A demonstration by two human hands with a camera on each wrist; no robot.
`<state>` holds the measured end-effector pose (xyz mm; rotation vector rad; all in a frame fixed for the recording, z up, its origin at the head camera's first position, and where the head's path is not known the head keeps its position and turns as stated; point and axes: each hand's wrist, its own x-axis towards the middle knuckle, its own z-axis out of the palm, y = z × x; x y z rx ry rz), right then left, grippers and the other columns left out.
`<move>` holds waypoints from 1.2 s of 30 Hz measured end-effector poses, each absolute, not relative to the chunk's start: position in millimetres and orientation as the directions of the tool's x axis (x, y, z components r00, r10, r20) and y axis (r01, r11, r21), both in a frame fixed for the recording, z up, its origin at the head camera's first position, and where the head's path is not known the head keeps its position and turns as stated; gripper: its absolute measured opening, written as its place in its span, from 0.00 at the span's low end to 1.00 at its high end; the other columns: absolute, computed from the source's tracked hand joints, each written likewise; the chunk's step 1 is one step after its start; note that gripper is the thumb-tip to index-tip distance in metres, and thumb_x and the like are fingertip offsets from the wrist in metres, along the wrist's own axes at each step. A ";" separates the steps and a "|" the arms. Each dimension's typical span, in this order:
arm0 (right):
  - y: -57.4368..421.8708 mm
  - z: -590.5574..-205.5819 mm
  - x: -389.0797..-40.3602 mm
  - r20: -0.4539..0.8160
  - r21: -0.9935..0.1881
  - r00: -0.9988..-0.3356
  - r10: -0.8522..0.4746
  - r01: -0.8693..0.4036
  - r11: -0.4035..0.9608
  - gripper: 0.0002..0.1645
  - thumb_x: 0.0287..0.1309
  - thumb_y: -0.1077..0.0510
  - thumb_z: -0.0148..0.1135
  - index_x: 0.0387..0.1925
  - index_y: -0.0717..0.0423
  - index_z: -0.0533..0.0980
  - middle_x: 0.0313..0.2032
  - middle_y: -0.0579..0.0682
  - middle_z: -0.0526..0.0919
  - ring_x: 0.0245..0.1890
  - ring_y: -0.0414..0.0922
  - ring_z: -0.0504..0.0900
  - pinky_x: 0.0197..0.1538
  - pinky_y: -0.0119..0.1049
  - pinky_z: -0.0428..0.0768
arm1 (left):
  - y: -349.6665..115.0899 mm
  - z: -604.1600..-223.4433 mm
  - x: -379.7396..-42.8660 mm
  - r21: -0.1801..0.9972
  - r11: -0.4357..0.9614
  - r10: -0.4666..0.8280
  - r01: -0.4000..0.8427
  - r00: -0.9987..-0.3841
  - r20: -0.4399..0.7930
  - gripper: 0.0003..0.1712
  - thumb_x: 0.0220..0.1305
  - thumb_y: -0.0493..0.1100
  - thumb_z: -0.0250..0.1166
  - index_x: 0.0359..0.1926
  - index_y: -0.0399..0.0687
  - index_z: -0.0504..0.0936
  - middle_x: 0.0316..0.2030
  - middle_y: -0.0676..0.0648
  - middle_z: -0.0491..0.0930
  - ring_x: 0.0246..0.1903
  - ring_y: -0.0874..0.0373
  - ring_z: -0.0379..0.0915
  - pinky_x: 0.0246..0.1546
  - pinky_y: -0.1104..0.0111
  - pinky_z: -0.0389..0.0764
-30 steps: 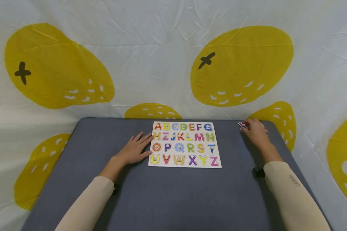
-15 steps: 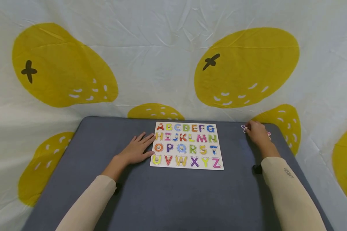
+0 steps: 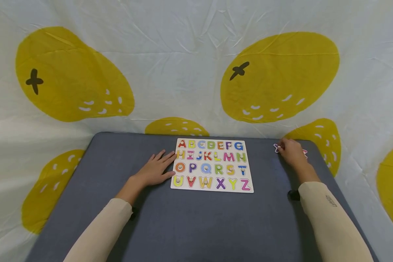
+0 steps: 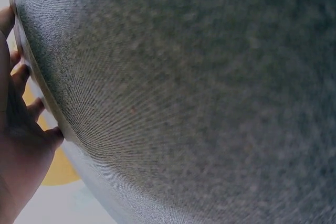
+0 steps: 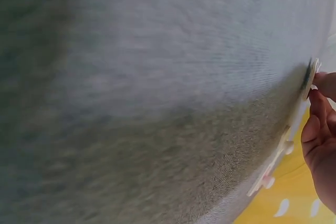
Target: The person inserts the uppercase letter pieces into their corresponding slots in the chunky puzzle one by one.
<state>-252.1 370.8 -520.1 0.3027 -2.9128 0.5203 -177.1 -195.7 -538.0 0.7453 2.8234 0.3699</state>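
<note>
A white alphabet puzzle board (image 3: 213,191) with rows of coloured letters lies on the table in the head view. Spread flat beside its left edge, my left hand (image 3: 152,171) touches the rim with its fingertips; the left wrist view shows the same hand (image 4: 26,150) against the board's thin edge. Far to the right, my right hand (image 3: 291,151) pinches a purple-outlined letter piece (image 3: 276,148), partly hidden by the fingers. In the right wrist view the piece (image 5: 310,80) tilts between thumb and fingers of the right hand (image 5: 321,145).
A pink letter piece (image 3: 305,153) lies just right of my right hand. Small knobs (image 5: 268,182) stand up from flat pieces in the right wrist view. The grey table (image 3: 213,225) ends at a white curtain (image 3: 173,72) with yellow fruit prints.
The head view has shifted slightly. My right hand now covers more of the purple-outlined letter piece, and more of the pink piece shows beside it. The left hand stays at the board.
</note>
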 end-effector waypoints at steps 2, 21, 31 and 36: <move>367.4 -519.6 -247.2 0.203 -0.327 -0.960 -0.191 -0.251 0.911 0.06 0.62 0.66 0.65 0.38 0.68 0.79 0.30 0.62 0.80 0.34 0.60 0.77 0.43 0.58 0.73 | -195.7 -539.3 -176.7 0.281 0.845 0.504 0.455 -0.853 -0.134 0.45 0.76 0.66 0.54 0.84 0.59 0.49 0.83 0.51 0.48 0.82 0.40 0.38 0.77 0.35 0.45; 284.2 -499.6 -176.2 0.221 -0.367 -0.907 -0.359 -0.418 0.831 0.08 0.61 0.63 0.73 0.41 0.61 0.83 0.36 0.53 0.83 0.34 0.45 0.79 0.40 0.43 0.81 | -193.6 -539.5 -174.5 0.279 0.844 0.505 0.458 -0.854 -0.125 0.45 0.75 0.66 0.55 0.83 0.57 0.51 0.82 0.50 0.50 0.82 0.39 0.40 0.76 0.34 0.46; 222.2 -496.5 -148.1 0.291 -0.350 -0.764 -0.575 -0.645 0.680 0.07 0.58 0.65 0.75 0.37 0.59 0.83 0.31 0.48 0.81 0.30 0.41 0.78 0.33 0.33 0.78 | -192.6 -535.2 -175.7 0.275 0.841 0.511 0.467 -0.852 -0.117 0.44 0.76 0.65 0.55 0.83 0.56 0.51 0.82 0.49 0.51 0.82 0.38 0.40 0.76 0.34 0.47; 198.3 -503.7 -139.0 0.250 -0.321 -0.721 -0.647 -0.692 0.647 0.05 0.61 0.63 0.73 0.37 0.57 0.83 0.31 0.46 0.81 0.31 0.38 0.76 0.36 0.33 0.79 | -192.6 -536.0 -176.0 0.275 0.841 0.511 0.466 -0.851 -0.122 0.45 0.76 0.66 0.55 0.83 0.57 0.51 0.82 0.50 0.50 0.82 0.39 0.40 0.76 0.34 0.47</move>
